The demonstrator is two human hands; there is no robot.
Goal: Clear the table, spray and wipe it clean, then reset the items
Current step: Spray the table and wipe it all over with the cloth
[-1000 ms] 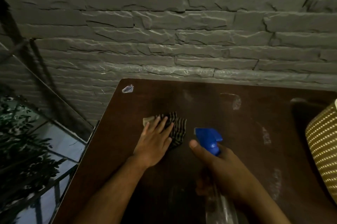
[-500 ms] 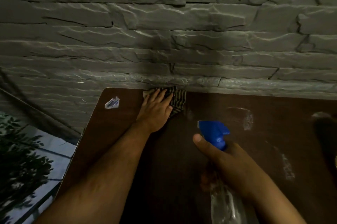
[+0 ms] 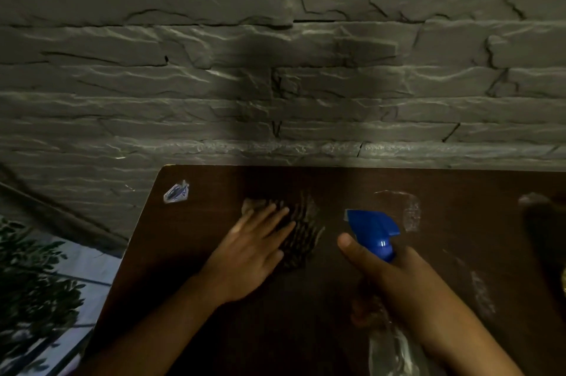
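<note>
No text, brand, number or sign can be read anywhere in the head view; the small wrapper [image 3: 176, 191] near the far left corner of the table [image 3: 337, 185] carries a blue and white print (too blurred and small to make out as letters). The blue spray head [image 3: 372, 230] shows no legible marking.

Left hand [image 3: 251, 248] is lying palm down with fingers straight and slightly spread, pressing flat on what is under the fingers, forearm running back toward the lower left. Right hand [image 3: 387, 276] is gripping with fingers curled, thumb extending up alongside, forearm angling toward the lower right.
</note>
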